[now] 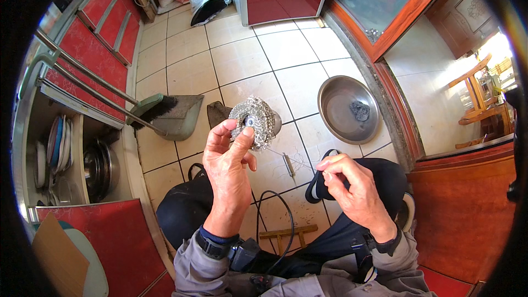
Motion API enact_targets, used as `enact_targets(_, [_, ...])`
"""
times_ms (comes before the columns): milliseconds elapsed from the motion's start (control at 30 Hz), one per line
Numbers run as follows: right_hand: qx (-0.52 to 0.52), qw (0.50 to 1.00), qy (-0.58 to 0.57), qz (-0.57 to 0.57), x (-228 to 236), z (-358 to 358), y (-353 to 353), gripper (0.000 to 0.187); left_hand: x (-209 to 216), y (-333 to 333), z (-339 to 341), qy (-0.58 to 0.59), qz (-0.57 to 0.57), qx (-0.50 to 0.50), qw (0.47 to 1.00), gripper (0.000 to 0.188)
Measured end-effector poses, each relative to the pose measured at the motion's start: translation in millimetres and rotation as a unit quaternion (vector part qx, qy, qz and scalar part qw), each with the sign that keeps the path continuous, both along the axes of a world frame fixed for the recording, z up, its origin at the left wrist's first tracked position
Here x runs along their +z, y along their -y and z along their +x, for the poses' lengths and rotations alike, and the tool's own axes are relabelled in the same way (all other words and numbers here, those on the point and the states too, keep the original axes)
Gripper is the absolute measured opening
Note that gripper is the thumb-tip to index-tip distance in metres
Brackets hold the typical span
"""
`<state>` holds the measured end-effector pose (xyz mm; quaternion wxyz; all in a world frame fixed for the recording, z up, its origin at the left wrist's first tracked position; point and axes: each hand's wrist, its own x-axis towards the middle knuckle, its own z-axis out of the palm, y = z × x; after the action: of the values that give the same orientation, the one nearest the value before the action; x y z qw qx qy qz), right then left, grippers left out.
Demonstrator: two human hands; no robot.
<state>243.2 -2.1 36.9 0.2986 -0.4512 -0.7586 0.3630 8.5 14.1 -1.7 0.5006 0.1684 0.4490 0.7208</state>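
My left hand [225,170] is raised in the middle, thumb and fingers closed on a shiny steel wire scourer [263,111] with a round, dark grey centre. To the right, my right hand [352,187] is held above my knee with thumb and forefinger pinched together. Thin wire strands [301,160] stretch between the scourer and that pinch, though their ends are hard to see. Below them, a small slim metal cylinder [289,165] lies on the floor tiles among fine loose wires. A greyish metal thing [277,123] is partly hidden behind the scourer.
A steel basin [335,89] with a dark grey wire clump [359,111] stands on the floor at right. At left are a dustpan [190,118], a brush [155,111] and an open cupboard with dishes [61,142]. A wooden stool [289,232] and black cable [291,214] lie between my legs.
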Motion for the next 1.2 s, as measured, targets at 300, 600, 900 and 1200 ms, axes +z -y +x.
enact_targets(300, [0.016,1.000,0.016,-0.010,0,-1,-7,0.008,2,0,-4,0.077,-0.017,-0.052,0.996,0.026])
enact_targets(600, [-0.029,0.949,-0.250,-0.191,3,5,-7,0.006,2,-3,-6,0.082,-0.012,-0.034,0.996,0.036])
enact_targets(900, [-0.075,0.847,-0.419,-0.318,10,16,-6,0.014,-10,-10,-24,0.081,0.003,0.062,0.995,0.032])
enact_targets(1200, [-0.076,0.823,-0.450,-0.338,14,28,0,0.014,-17,-13,-29,0.073,0.012,0.083,0.994,0.035])
